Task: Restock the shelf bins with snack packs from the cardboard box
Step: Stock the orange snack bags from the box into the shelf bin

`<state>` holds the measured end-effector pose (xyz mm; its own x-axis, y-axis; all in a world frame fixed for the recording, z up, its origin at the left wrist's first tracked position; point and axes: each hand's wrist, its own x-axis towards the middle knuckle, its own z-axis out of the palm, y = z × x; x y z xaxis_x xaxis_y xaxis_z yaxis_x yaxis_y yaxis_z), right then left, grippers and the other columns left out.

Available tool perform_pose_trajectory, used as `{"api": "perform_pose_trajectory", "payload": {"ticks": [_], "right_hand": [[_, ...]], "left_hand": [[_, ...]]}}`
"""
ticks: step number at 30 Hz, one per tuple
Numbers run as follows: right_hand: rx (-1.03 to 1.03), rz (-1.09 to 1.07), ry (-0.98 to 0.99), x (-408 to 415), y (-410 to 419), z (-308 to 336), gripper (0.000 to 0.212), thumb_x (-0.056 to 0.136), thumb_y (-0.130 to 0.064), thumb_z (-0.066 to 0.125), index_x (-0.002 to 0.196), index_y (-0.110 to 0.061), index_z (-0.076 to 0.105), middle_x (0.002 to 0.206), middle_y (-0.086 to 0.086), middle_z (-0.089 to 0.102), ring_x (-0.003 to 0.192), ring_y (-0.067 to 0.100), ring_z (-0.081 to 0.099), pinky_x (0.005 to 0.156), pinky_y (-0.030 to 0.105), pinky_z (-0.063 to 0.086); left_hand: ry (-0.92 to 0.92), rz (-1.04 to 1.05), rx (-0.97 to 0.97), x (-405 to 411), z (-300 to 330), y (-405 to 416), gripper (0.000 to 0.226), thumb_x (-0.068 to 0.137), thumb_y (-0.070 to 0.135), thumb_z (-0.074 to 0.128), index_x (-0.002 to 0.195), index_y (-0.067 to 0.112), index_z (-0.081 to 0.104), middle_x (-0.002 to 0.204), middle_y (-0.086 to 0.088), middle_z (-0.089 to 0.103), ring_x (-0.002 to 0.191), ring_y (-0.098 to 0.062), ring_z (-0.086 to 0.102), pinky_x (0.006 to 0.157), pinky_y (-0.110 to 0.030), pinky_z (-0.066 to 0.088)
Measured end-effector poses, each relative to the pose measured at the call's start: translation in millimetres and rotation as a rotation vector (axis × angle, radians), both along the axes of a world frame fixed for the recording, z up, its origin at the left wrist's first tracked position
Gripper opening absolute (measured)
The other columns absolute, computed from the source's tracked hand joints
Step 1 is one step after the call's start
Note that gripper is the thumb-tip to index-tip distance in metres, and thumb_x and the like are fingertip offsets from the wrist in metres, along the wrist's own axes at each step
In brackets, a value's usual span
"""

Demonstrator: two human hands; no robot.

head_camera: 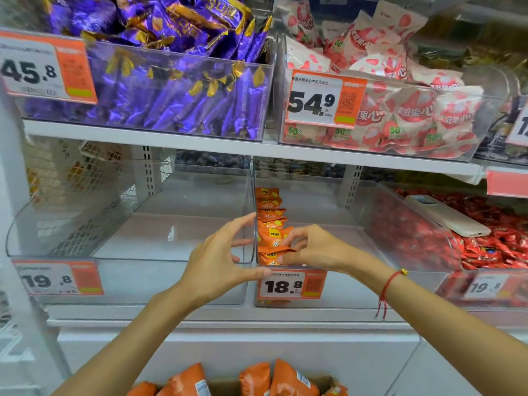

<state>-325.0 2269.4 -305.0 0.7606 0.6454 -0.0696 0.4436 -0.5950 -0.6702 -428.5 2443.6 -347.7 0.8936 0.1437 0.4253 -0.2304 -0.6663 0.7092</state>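
Snack packs: small orange pouches with yellow and dark print, stacked on edge in a row against the left wall of the clear middle bin on the lower shelf, above the 18.8 price tag. More orange packs stand in the cardboard box at the bottom edge. Head view: right hand reaches into the bin, fingers curled onto the front packs. Left hand spreads its fingers apart, thumb on the bin's front rim, fingertips at the divider wall.
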Motion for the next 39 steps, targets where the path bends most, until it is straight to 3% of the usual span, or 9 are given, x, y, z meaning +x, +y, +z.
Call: {"api": "perform_pose_trajectory", "payload": {"ticks": [3,5,9,13,18,25,29,34,39], "right_hand": [[-0.031,0.051,-0.193,1.0,-9.1,5.9,0.037,0.074,-0.042,0.077,0.104,-0.025,0.062,0.096,-0.009,0.063,0.090,0.007,0.061,0.079,0.021,0.048],[0.079,0.028,-0.106,9.2,-10.3,10.4,0.058,0.074,-0.051,0.072,0.124,-0.029,0.052,0.115,-0.007,0.057,0.100,0.008,0.059,0.086,0.026,0.050],[-0.078,0.052,0.126,22.0,9.2,3.7,0.099,0.071,-0.082,0.047,0.149,-0.043,-0.001,0.156,-0.007,0.022,0.144,0.022,0.022,0.114,0.050,0.027],[-0.090,0.092,0.290,20.2,27.6,-9.8,0.078,0.098,-0.049,0.039,0.145,-0.040,-0.023,0.155,-0.007,0.017,0.134,0.023,0.041,0.108,0.044,0.039],[-0.035,0.067,0.319,18.8,28.3,-12.7,0.075,0.101,-0.037,0.038,0.146,-0.040,-0.022,0.157,0.001,0.020,0.124,0.024,0.051,0.103,0.043,0.043],[0.123,-0.030,0.398,25.1,13.6,-4.9,0.066,0.102,-0.034,0.039,0.149,-0.035,-0.006,0.145,0.008,0.042,0.123,0.028,0.051,0.096,0.044,0.044],[0.067,-0.015,0.300,26.7,22.0,-10.5,0.043,0.103,-0.026,0.037,0.144,-0.032,0.022,0.133,0.004,0.054,0.111,0.023,0.060,0.090,0.040,0.051],[0.115,-0.057,0.242,27.2,19.8,-11.9,0.047,0.099,-0.022,0.047,0.141,-0.027,0.027,0.109,0.003,0.061,0.090,0.017,0.064,0.072,0.032,0.056],[0.110,-0.022,0.153,43.1,6.1,-10.2,0.059,0.093,-0.044,0.053,0.145,-0.031,0.027,0.141,0.002,0.045,0.118,0.018,0.053,0.093,0.037,0.052]], "left_hand": [[-0.005,0.014,0.041,-1.0,0.9,-0.2,0.098,0.059,0.050,0.086,0.141,0.049,0.031,0.139,0.030,0.043,0.114,0.008,0.054,0.083,-0.028,0.056],[-0.006,0.020,0.051,-0.9,1.4,-0.4,0.098,0.060,0.050,0.085,0.140,0.051,0.030,0.140,0.031,0.042,0.114,0.009,0.053,0.084,-0.027,0.056],[-0.013,0.024,0.060,-1.2,0.3,-0.9,0.097,0.061,0.050,0.084,0.141,0.050,0.029,0.141,0.031,0.041,0.114,0.010,0.053,0.084,-0.024,0.055],[-0.022,0.021,0.058,-0.7,-0.4,-1.5,0.099,0.061,0.048,0.085,0.142,0.049,0.029,0.141,0.031,0.041,0.114,0.010,0.053,0.084,-0.024,0.055],[-0.023,0.015,0.010,0.8,-0.1,-3.3,0.100,0.059,0.043,0.087,0.142,0.047,0.031,0.142,0.027,0.042,0.115,0.005,0.055,0.080,-0.029,0.057],[-0.023,-0.018,-0.021,-1.1,0.0,-2.2,0.098,0.059,0.043,0.086,0.141,0.047,0.033,0.141,0.027,0.044,0.113,0.008,0.055,0.076,-0.020,0.057],[-0.021,-0.008,-0.016,-0.2,0.5,-3.2,0.100,0.059,0.042,0.087,0.142,0.046,0.032,0.141,0.027,0.043,0.113,0.006,0.054,0.076,-0.019,0.056],[-0.010,-0.008,-0.033,0.0,-1.0,-3.2,0.100,0.058,0.043,0.087,0.142,0.046,0.033,0.141,0.029,0.043,0.114,0.005,0.055,0.074,-0.016,0.055],[-0.022,-0.014,-0.066,-1.0,-2.2,-4.3,0.097,0.060,0.041,0.086,0.141,0.047,0.033,0.140,0.030,0.042,0.110,0.010,0.053,0.078,-0.013,0.054]]}}
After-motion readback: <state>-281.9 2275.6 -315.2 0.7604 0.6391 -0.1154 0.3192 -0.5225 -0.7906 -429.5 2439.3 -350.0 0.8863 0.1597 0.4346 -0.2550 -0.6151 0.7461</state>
